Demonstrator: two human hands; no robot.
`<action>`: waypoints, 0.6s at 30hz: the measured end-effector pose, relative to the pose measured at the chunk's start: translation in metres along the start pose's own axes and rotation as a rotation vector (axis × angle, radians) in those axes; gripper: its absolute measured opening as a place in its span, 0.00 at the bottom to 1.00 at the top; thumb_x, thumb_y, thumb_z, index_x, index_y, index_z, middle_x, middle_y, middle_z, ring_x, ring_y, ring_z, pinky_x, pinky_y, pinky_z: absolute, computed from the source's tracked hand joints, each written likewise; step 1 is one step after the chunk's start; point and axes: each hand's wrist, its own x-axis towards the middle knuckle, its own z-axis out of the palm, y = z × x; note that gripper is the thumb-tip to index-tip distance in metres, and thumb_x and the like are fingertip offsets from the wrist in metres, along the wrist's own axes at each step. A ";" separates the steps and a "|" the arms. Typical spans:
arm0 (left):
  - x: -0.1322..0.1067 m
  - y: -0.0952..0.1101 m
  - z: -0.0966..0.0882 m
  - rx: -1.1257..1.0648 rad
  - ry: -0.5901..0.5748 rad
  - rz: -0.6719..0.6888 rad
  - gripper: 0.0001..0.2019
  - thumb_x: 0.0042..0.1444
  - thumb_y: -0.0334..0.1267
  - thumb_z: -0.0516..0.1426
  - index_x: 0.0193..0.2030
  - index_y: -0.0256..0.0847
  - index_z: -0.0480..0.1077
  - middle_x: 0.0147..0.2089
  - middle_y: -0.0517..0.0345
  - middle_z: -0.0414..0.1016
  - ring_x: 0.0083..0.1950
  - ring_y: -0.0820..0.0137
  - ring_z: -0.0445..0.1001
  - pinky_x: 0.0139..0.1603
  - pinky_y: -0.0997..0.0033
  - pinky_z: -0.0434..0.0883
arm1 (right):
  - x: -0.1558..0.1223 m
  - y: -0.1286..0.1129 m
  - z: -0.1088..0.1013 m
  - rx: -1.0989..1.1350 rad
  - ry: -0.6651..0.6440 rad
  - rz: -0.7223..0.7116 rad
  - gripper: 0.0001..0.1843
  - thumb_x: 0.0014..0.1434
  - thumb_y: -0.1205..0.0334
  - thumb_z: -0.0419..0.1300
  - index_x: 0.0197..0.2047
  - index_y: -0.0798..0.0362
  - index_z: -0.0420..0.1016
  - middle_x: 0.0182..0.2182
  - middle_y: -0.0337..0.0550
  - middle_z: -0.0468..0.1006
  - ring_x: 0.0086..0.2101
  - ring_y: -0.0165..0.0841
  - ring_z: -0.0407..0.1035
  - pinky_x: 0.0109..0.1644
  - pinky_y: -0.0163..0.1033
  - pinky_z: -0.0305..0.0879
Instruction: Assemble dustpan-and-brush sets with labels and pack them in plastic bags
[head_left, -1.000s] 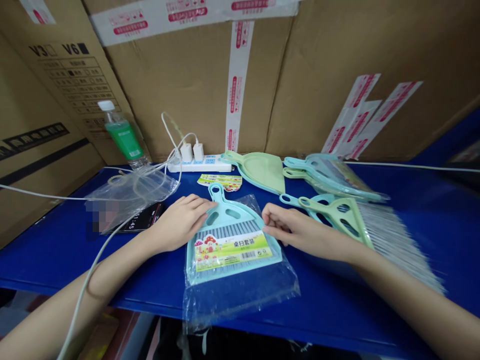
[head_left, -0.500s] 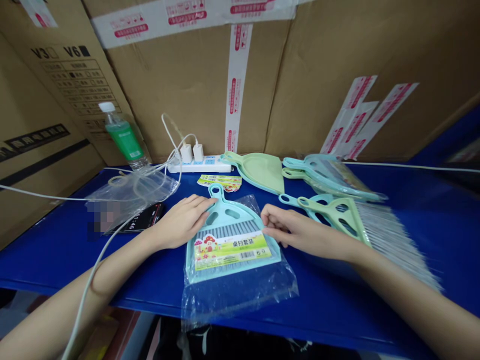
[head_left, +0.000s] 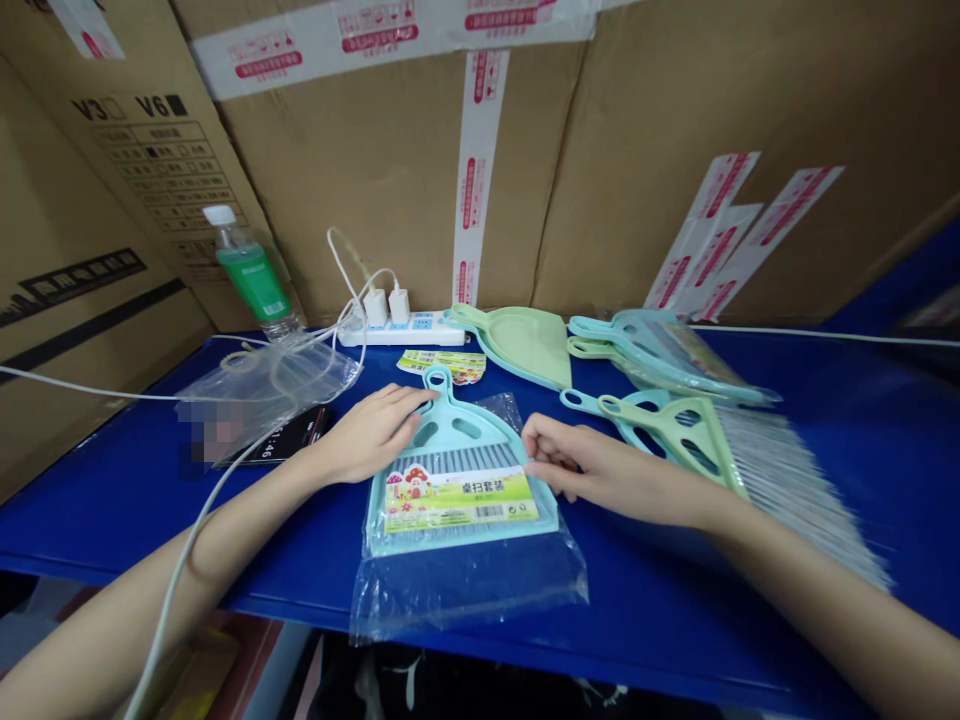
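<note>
A light blue dustpan (head_left: 452,413) lies flat before me, with a grey-bristled brush (head_left: 450,462) nested in it. A printed card (head_left: 461,500) with red mushrooms covers the bristles. A clear plastic bag (head_left: 472,590) surrounds the set, its loose end spreading toward the table's front edge. My left hand (head_left: 371,430) is closed at the dustpan's upper left edge, fingertips by the handle's neck; its grip is partly hidden. At the right edge, my right hand (head_left: 574,455) has curled fingers, with thumb and forefinger pinching the bag beside the card.
Behind on the blue table (head_left: 300,545) lie a green dustpan (head_left: 525,340), bagged dustpans (head_left: 660,345) and loose brushes (head_left: 697,440). To the left are a phone (head_left: 289,440), plastic bags (head_left: 247,385), a bottle (head_left: 255,280), cables and a power strip (head_left: 427,330). Cardboard boxes (head_left: 375,180) stand behind.
The bagged dustpan set has shifted slightly left and away from me, and its loose bag end has swung left. Both hands keep nearly the same places.
</note>
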 end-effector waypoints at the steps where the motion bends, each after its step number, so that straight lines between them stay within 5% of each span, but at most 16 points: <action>1: 0.000 0.000 0.000 0.009 0.002 -0.003 0.21 0.66 0.37 0.39 0.60 0.33 0.62 0.51 0.46 0.74 0.52 0.63 0.71 0.52 0.56 0.69 | 0.000 0.000 0.000 0.002 -0.003 -0.002 0.09 0.63 0.53 0.47 0.34 0.48 0.53 0.22 0.31 0.61 0.24 0.30 0.57 0.27 0.37 0.52; 13: -0.005 0.007 -0.004 0.150 0.087 0.031 0.18 0.67 0.42 0.43 0.57 0.36 0.64 0.53 0.47 0.72 0.52 0.60 0.69 0.53 0.55 0.68 | 0.000 0.003 0.000 0.043 -0.008 -0.002 0.10 0.62 0.54 0.49 0.33 0.48 0.52 0.21 0.30 0.63 0.24 0.29 0.61 0.26 0.36 0.52; 18: -0.012 0.017 -0.008 0.140 0.115 0.165 0.15 0.66 0.38 0.45 0.51 0.35 0.68 0.46 0.47 0.72 0.47 0.61 0.68 0.48 0.59 0.70 | 0.001 0.005 0.001 0.078 -0.004 0.010 0.10 0.61 0.56 0.51 0.33 0.48 0.52 0.20 0.29 0.62 0.23 0.28 0.62 0.26 0.35 0.55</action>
